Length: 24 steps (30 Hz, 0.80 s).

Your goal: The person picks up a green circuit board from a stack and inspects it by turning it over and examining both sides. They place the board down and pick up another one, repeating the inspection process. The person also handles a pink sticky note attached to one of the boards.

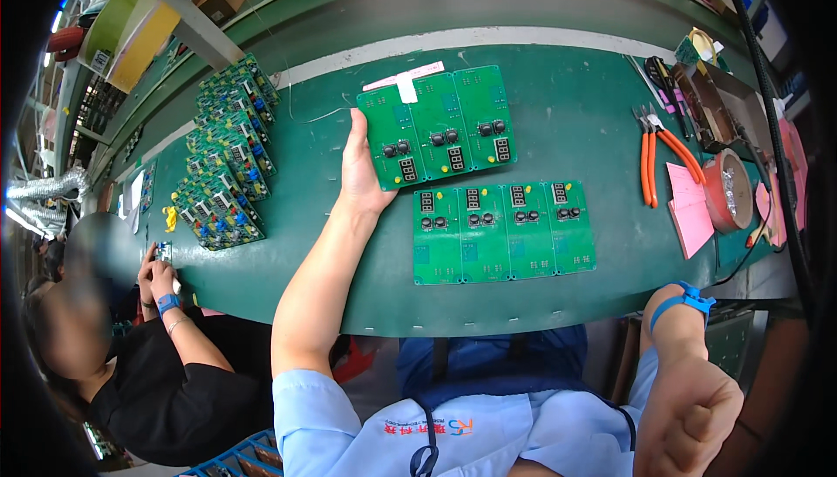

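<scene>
My left hand (362, 182) grips a green circuit board panel (436, 128) by its left edge, thumb along the side, other fingers hidden underneath. This panel has three joined sections, each with a digit display and black buttons; a white tag lies at its top edge. Just below it, flat on the green mat, rests a second panel (506, 233) of several joined boards with displays and buttons. Away from both, at the lower right, my right hand (689, 412) is raised and curled into a fist; whatever may be inside is hidden. A blue strap circles that wrist.
Assembled circuit boards (222, 163) stand in rows at the left. To the right lie orange-handled pliers (649, 159), pink paper (689, 211), a tape roll (728, 189) and a cardboard box (719, 98). A co-worker's hands (157, 276) work at the left edge.
</scene>
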Each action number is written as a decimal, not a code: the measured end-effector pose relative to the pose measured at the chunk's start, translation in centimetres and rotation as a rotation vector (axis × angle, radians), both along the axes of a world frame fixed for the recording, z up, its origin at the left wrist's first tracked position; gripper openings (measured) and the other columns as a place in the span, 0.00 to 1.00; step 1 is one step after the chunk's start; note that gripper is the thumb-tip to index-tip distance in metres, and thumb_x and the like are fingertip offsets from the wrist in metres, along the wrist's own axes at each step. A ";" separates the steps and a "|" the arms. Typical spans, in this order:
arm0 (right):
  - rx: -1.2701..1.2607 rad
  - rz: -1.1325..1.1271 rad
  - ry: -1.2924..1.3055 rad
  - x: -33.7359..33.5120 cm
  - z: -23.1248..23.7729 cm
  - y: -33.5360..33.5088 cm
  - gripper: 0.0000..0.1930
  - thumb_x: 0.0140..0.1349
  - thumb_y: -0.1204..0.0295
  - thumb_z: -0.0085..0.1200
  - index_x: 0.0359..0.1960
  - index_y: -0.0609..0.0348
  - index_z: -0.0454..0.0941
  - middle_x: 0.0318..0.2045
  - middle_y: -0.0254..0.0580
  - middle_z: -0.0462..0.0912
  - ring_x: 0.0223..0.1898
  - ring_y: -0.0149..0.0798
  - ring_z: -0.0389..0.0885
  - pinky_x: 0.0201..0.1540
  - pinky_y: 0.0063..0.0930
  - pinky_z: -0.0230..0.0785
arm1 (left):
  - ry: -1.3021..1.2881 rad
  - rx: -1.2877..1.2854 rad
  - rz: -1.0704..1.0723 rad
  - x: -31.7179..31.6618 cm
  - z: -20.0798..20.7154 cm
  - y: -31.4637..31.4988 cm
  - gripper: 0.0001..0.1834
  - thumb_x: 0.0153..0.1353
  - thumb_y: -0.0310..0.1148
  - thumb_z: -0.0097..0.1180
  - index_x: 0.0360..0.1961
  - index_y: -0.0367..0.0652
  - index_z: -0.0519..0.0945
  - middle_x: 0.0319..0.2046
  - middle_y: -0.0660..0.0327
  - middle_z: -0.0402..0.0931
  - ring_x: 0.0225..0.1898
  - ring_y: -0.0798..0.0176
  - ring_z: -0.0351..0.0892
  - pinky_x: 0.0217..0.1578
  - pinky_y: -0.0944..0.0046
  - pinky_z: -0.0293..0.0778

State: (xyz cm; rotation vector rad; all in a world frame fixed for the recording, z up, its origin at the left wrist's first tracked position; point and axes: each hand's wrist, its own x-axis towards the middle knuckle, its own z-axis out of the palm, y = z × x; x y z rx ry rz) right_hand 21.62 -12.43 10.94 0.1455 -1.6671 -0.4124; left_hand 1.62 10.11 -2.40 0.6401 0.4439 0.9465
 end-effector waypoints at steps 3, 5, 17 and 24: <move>-0.042 -0.020 -0.009 0.0 0.0 -0.2 0.14 0.48 0.72 0.40 0.08 0.53 0.54 0.05 0.25 0.56 0.07 0.20 0.53 0.12 0.15 0.39 | -0.016 -0.002 0.003 0.2 0.2 -0.1 0.29 0.57 0.55 0.33 0.51 0.44 0.63 0.47 0.58 0.65 0.49 0.59 0.65 0.47 0.57 0.64; -0.038 0.013 -0.007 0.1 -0.1 0.0 0.14 0.47 0.72 0.41 0.07 0.53 0.54 0.05 0.24 0.56 0.07 0.20 0.53 0.12 0.14 0.39 | -0.024 0.006 0.000 -0.1 0.2 -0.1 0.29 0.57 0.55 0.32 0.50 0.44 0.63 0.47 0.57 0.65 0.49 0.59 0.65 0.47 0.57 0.64; -0.171 -0.077 -0.173 2.6 0.6 -2.1 0.03 0.48 0.73 0.44 0.19 0.56 0.66 0.12 0.26 0.65 0.13 0.21 0.61 0.17 0.14 0.51 | -0.013 0.004 0.009 -0.5 0.2 -0.2 0.31 0.57 0.56 0.32 0.52 0.43 0.61 0.48 0.56 0.64 0.49 0.58 0.65 0.47 0.57 0.64; -0.438 -0.580 0.096 2.8 -0.9 4.1 0.07 0.45 0.76 0.55 0.26 0.57 0.69 0.21 0.32 0.71 0.21 0.33 0.67 0.24 0.25 0.60 | -0.098 0.006 -0.047 -0.1 1.2 -0.6 0.30 0.57 0.56 0.33 0.52 0.43 0.61 0.48 0.56 0.64 0.49 0.56 0.64 0.48 0.55 0.63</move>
